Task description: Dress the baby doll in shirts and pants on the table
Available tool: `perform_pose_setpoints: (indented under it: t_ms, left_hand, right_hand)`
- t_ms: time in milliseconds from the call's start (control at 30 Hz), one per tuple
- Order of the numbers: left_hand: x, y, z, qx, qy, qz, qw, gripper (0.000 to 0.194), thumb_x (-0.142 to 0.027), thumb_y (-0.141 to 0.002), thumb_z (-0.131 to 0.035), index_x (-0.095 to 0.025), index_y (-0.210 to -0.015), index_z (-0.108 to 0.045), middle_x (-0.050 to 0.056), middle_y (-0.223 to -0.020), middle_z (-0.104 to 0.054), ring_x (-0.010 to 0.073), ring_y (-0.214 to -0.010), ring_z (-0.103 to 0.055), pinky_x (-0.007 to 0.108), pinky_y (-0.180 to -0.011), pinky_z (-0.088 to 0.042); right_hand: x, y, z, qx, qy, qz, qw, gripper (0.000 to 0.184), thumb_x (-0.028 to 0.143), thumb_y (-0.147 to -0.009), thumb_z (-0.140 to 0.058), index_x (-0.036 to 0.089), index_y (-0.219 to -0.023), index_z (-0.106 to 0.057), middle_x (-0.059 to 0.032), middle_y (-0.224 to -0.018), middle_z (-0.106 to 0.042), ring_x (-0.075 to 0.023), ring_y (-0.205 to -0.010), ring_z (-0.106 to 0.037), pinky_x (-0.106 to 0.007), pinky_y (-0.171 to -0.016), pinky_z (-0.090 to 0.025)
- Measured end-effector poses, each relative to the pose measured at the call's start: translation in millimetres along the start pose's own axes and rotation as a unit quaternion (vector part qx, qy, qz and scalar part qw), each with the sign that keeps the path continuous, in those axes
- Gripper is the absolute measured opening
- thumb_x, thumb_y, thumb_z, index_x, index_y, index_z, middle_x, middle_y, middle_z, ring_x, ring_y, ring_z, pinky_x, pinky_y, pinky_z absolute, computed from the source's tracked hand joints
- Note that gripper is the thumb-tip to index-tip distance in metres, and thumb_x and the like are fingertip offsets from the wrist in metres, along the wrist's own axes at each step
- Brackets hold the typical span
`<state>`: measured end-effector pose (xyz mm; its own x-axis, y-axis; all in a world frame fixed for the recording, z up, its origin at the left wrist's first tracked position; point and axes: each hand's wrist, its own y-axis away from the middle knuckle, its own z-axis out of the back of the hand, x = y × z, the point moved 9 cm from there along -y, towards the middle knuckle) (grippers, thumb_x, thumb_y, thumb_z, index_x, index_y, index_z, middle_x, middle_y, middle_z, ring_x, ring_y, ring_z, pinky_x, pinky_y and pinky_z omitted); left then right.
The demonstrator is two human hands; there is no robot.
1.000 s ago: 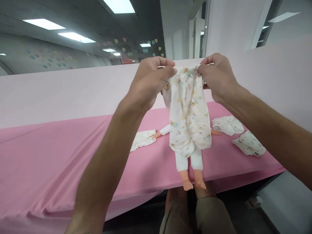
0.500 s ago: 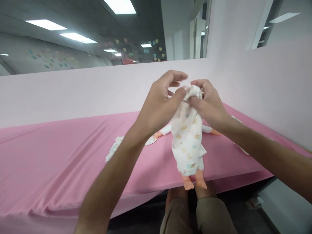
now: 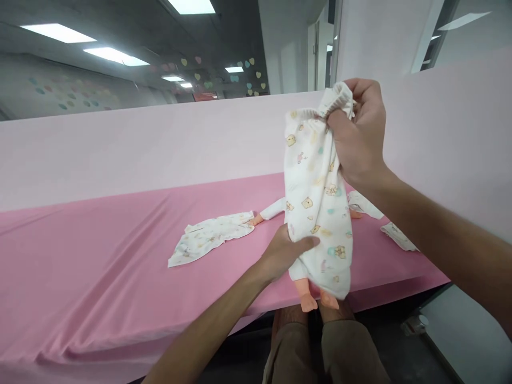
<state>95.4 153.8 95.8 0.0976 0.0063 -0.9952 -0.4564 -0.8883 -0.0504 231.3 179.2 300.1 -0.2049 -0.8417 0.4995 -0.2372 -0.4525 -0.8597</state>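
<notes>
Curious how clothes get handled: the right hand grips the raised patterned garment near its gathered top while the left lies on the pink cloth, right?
Not quite: the head view shows the left hand on the raised patterned garment, thumb across its lower front, not on the pink cloth. The right hand does grip the garment near its gathered top.

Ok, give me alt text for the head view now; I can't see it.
The right hand grips the waistband of small white patterned pants, while the left hand holds them lower down. Behind them a mostly hidden doll lies on a pink sheet, with a patterned garment at picture left and more clothes at picture right.
</notes>
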Motion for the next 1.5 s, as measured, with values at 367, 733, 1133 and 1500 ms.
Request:
perform_pose_setpoints:
  t_ms: [367,733,1133,1500]
  left_hand:
    - [-55.8,20.8,88.5,-0.242,-0.064,-0.201,0.947,0.025,-0.026,-0.078,-0.067,-0.019,-0.102,-0.067,0.004,-0.104,-0.069,0.0230,-0.110,-0.061,0.032,-0.089,-0.050]
    - [-24.9,14.8,111.3,-0.247,0.066,-0.118,0.959,0.034,-0.028,-0.074,-0.072,-0.021,-0.106,-0.064,0.002,-0.091,-0.070,0.0172,-0.085,-0.065,0.026,-0.073,-0.049]
    - [-7.9,26.6,129.1,-0.280,0.156,-0.034,0.947,0.020,-0.012,-0.056,-0.058,-0.016,-0.049,-0.040,-0.007,-0.046,-0.038,0.0043,-0.043,-0.031,0.020,-0.042,-0.026]
    - [34.1,26.7,77.2,-0.147,0.134,0.088,0.976,0.041,-0.027,-0.077,-0.071,-0.016,-0.115,-0.064,0.006,-0.090,-0.072,0.0185,-0.081,-0.066,0.026,-0.070,-0.049]
  right_hand:
    - [-148.0,134.7,-35.0,0.259,0.060,-0.427,0.864,0.028,0.020,-0.075,-0.061,0.022,-0.102,-0.054,-0.0061,-0.100,-0.064,-0.0198,-0.082,-0.063,-0.037,-0.074,-0.054]
    - [-100.6,177.4,-68.6,0.410,-0.095,-0.336,0.842,0.050,0.058,-0.087,-0.054,0.024,-0.122,-0.058,-0.0086,-0.131,-0.057,-0.0255,-0.121,-0.054,-0.039,-0.100,-0.044]
    - [-98.1,179.3,-63.1,0.387,0.013,-0.308,0.869,0.015,0.025,-0.077,-0.058,0.023,-0.091,-0.062,-0.0005,-0.081,-0.063,-0.0171,-0.072,-0.058,-0.027,-0.059,-0.043]
    - [-114.2,193.4,-63.8,0.262,-0.031,-0.357,0.896,0.022,0.019,-0.079,-0.052,0.021,-0.099,-0.061,-0.0013,-0.091,-0.065,-0.0191,-0.083,-0.059,-0.032,-0.076,-0.047]
